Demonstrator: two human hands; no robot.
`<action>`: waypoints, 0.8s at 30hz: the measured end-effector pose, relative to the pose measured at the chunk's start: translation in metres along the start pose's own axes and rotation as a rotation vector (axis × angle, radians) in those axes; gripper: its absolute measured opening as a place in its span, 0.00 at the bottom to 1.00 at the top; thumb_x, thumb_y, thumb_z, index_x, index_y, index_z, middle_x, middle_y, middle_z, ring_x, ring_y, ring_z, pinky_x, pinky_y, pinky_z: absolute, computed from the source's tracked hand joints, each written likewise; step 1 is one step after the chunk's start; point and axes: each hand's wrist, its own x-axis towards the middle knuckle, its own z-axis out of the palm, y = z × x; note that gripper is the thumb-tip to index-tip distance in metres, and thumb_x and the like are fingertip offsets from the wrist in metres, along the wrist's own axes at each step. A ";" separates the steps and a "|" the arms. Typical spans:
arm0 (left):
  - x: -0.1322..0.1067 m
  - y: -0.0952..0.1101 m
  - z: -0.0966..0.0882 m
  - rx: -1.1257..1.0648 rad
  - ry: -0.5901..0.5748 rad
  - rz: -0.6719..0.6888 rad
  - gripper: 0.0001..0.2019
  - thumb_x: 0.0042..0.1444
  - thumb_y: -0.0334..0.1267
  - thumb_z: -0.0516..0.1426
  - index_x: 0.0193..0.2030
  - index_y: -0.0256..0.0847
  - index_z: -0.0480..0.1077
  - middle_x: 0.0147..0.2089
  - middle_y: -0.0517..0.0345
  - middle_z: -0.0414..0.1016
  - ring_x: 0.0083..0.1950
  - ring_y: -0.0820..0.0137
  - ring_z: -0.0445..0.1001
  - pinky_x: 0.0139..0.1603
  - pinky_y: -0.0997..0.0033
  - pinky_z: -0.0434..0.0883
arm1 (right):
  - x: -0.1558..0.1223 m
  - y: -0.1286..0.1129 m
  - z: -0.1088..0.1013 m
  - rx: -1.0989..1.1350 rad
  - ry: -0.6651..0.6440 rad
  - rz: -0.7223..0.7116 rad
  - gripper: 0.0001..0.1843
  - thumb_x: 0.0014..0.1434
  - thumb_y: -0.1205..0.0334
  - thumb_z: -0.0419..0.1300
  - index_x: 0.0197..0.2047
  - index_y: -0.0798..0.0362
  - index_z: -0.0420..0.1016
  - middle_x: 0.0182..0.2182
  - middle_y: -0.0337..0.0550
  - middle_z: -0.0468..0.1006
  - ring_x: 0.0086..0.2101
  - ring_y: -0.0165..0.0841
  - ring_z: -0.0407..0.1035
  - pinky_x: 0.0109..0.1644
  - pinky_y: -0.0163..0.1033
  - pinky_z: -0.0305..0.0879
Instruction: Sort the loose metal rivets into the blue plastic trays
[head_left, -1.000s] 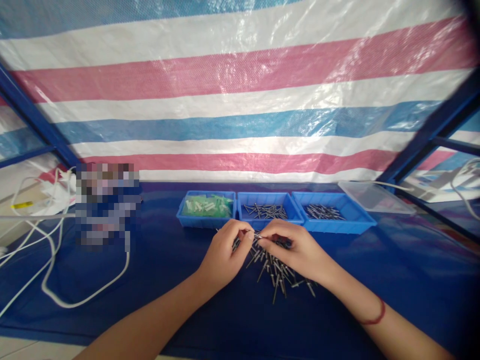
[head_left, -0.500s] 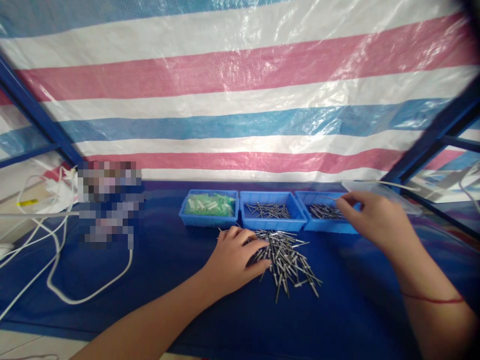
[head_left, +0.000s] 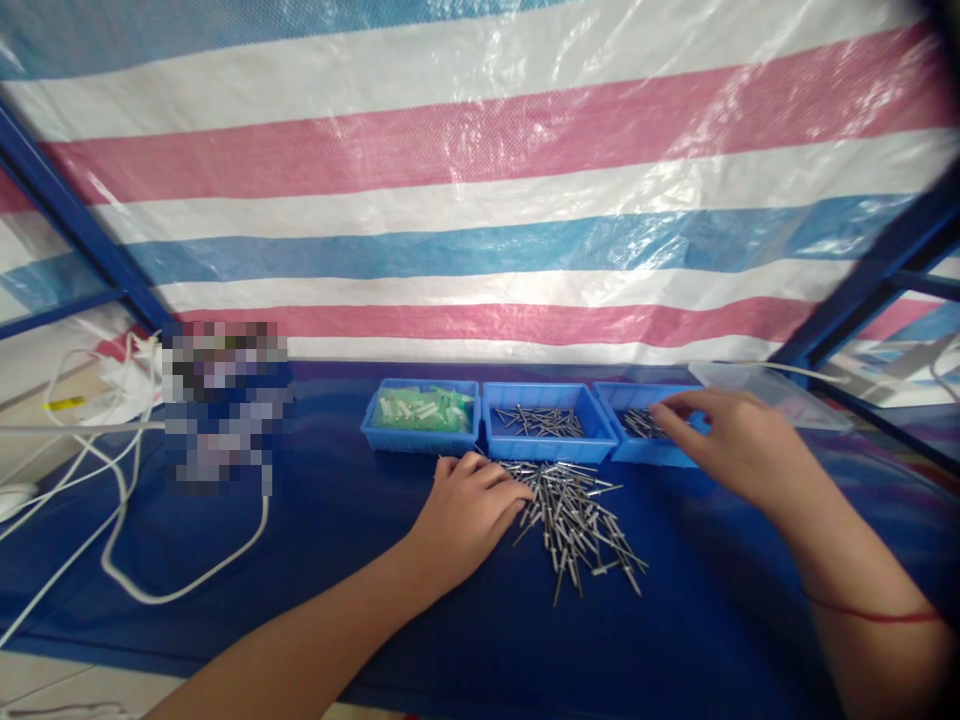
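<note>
My left hand [head_left: 469, 520] rests on the left edge of a loose pile of blind rivets [head_left: 574, 525]. Its fingers curl down and the thumb lies close against them; what is under the fingertips is hidden. Over the right blue bin [head_left: 675, 455], my right hand [head_left: 724, 435] has thumb and index fingertip together in a pinch. Anything between those tips is too small to make out. Rivets [head_left: 637, 422] lie inside that bin, partly covered by the hand. The middle blue bin [head_left: 551, 450] also holds scattered rivets [head_left: 536, 421].
A left blue bin [head_left: 420, 440] contains green and whitish pieces [head_left: 424, 410]. Clear plastic [head_left: 780, 395] lies behind my right hand. White cables [head_left: 187, 592] loop over the blue table [head_left: 337, 660] at left, near a blurred patch. Striped sheeting [head_left: 480, 150] hangs behind, between blue posts.
My right hand has shifted slightly left and down over the right bin; the thin rivet that showed at its fingertips is no longer visible. My left thumb has drawn in toward the fingers.
</note>
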 end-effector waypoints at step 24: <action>0.003 0.001 -0.002 -0.518 0.466 0.020 0.07 0.63 0.29 0.51 0.43 0.39 0.70 0.41 0.54 0.72 0.45 0.70 0.72 0.47 0.72 0.67 | -0.024 -0.108 0.016 0.727 -0.355 -0.456 0.08 0.61 0.64 0.56 0.31 0.52 0.73 0.28 0.40 0.72 0.31 0.30 0.67 0.36 0.36 0.63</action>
